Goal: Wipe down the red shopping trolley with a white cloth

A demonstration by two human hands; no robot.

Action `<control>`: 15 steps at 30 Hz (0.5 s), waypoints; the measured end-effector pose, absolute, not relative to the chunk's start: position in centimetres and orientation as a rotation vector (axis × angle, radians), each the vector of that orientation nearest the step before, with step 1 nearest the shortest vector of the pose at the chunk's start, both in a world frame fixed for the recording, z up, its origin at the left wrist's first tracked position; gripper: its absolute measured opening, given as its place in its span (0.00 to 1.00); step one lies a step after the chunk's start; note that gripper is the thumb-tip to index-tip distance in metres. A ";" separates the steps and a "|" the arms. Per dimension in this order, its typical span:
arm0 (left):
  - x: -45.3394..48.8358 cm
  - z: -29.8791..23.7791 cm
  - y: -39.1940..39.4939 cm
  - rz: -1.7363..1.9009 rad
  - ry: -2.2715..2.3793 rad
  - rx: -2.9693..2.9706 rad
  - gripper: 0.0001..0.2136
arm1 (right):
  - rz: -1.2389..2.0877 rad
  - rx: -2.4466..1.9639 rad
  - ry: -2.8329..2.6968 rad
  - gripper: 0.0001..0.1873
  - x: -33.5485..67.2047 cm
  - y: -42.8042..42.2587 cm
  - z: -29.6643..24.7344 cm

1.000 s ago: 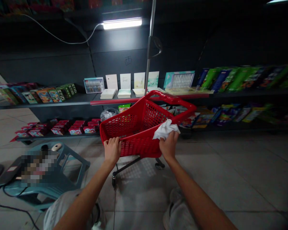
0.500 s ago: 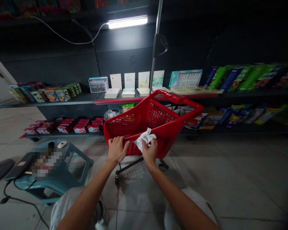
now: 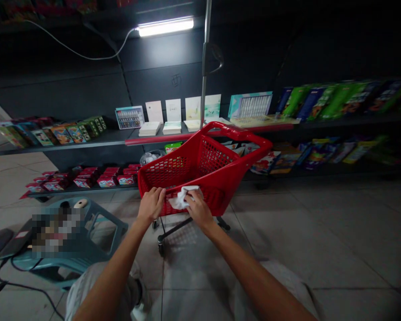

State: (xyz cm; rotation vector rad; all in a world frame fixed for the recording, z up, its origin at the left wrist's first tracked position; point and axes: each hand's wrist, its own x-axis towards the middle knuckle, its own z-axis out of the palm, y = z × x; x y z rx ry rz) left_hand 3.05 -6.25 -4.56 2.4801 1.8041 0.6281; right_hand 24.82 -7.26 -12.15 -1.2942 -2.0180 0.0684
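Shopping cart [image 3: 225, 185] of red plastic, standing on tiled floor [image 3: 321, 236] in the middle of the view, near the front of dark store shelves [image 3: 103, 141]. Basket sides full of small holes; curved handle [image 3: 240, 133] raised toward the right; under the basket, dark legs with casters [image 3: 161, 247]. Left hand [image 3: 152, 204] at the left end of the near rim, with fingers bent over the edge, so grasping the cart there. Right hand [image 3: 198, 208] just beside it, to the right, with crumpled white cloth [image 3: 178, 200] held in the fingers, against the outer near side of the basket, just below the rim.

Behind the cart, on the middle shelf with a red edge: thin pale booklets [image 3: 173, 110], some upright, others lying flat before them. Farther right, a row of green and blue packages [image 3: 341, 101]; farther left, small colourful boxes [image 3: 62, 133]. On the lowest shelf, red boxes [image 3: 107, 178] at left, and at right, colourful bags [image 3: 321, 151], rather dark and blurred. Above, lit tube lamp [image 3: 166, 26] with pale cable [image 3: 96, 59], and metal pole [image 3: 204, 93] rising behind the handle. At left, apart from the cart, bluish plastic stool [image 3: 94, 206], with things on its top partly covered by a pixelated patch.
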 end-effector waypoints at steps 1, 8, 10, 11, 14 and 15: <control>2.6 -4.6 -6.0 0.676 1.803 2.453 0.20 | 0.041 -1.337 -1.973 0.20 26.4 -7.1 -11.9; 1.0 -6.0 -5.6 0.688 1.876 2.468 0.19 | -0.048 -1.625 -1.214 0.18 36.6 -5.8 -11.7; 1.2 -6.3 -5.8 0.706 1.927 2.407 0.18 | -0.032 -1.729 -1.086 0.19 37.4 -5.5 -12.3; 1.3 -6.5 -5.8 0.721 1.926 2.382 0.19 | -0.010 -1.792 -1.059 0.19 37.3 -5.5 -12.8; 1.5 -6.7 -5.7 0.756 1.823 2.396 0.20 | 0.064 -2.055 -1.109 0.23 35.3 -5.4 -14.1; 1.5 -6.7 -5.6 0.768 1.800 2.404 0.20 | 0.085 -2.122 -1.167 0.24 34.4 -5.4 -14.5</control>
